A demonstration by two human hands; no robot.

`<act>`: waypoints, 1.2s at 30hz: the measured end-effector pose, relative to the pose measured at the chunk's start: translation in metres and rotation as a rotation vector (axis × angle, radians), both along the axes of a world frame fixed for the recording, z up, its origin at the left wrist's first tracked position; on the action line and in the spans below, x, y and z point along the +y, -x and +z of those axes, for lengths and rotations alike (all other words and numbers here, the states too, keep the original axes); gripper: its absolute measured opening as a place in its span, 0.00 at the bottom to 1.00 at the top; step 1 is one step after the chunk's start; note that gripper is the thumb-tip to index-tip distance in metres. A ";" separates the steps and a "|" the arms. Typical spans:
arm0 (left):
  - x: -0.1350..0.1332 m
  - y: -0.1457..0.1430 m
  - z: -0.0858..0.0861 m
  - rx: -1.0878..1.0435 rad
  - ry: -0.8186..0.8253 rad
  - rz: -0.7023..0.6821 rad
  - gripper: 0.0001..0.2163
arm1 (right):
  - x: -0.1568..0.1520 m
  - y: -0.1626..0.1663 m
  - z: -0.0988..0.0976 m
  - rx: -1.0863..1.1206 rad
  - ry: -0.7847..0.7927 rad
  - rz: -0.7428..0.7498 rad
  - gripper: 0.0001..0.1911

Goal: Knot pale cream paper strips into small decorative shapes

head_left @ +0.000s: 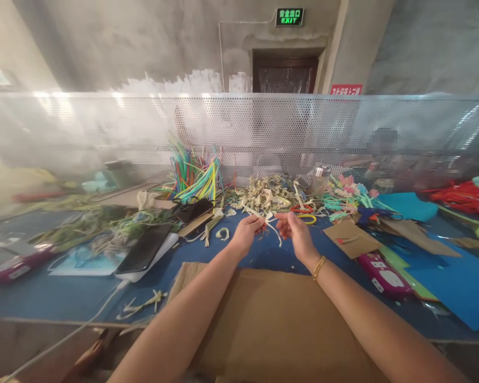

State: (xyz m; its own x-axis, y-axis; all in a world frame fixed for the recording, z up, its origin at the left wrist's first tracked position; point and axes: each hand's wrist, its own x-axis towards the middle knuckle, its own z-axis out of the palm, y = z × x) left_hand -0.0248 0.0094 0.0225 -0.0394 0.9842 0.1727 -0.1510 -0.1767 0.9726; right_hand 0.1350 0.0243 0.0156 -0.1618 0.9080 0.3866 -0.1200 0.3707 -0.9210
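My left hand (249,233) is closed in a pinch on a pale strip (277,232) that looks like dried husk. One end of the strip curls down to the right, between my two hands. Facing it, my right hand (297,233) has its fingers loosely bent and apart, close beside the strip, with nothing visible in them. A gold bracelet (319,267) circles the right wrist. Just beyond my hands lies a heap of similar dried pale strips (265,196). Brown cardboard (291,319) is under my forearms at the table's near edge.
Left of my hands are a phone (143,249) with a white cable, a dark device (194,211) and colourful pipe-like stems (195,175). On the right lie a cardboard piece (351,239), a purple pack (385,275) and blue sheets (459,282). A perforated metal screen (223,122) stands behind.
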 end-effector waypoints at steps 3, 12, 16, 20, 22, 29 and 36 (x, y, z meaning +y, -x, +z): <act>0.001 -0.001 -0.002 -0.020 0.025 -0.050 0.16 | -0.005 0.001 0.003 -0.055 -0.060 0.077 0.24; -0.003 -0.004 0.002 -0.138 0.115 -0.188 0.15 | 0.002 0.001 0.000 -0.131 -0.185 -0.108 0.10; -0.004 -0.002 0.003 -0.099 0.126 -0.166 0.15 | 0.003 0.000 0.001 -0.025 -0.138 -0.117 0.12; -0.005 -0.003 0.002 -0.162 0.155 -0.110 0.16 | -0.002 0.001 0.001 -0.028 -0.128 -0.151 0.12; -0.007 -0.005 0.002 -0.204 0.158 -0.102 0.16 | -0.005 0.002 0.001 -0.052 -0.142 -0.144 0.11; -0.013 -0.013 0.000 -0.356 0.176 -0.112 0.16 | -0.012 0.003 0.006 -0.204 -0.252 -0.184 0.06; -0.012 -0.009 0.004 -0.431 0.100 -0.122 0.13 | -0.014 0.005 0.004 -0.128 -0.306 -0.094 0.21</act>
State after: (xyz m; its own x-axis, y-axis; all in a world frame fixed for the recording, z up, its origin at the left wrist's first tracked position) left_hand -0.0162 -0.0023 0.0262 0.0301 0.9971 0.0700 -0.5597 -0.0412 0.8277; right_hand 0.1299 0.0106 0.0200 -0.1480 0.7665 0.6249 0.0370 0.6357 -0.7710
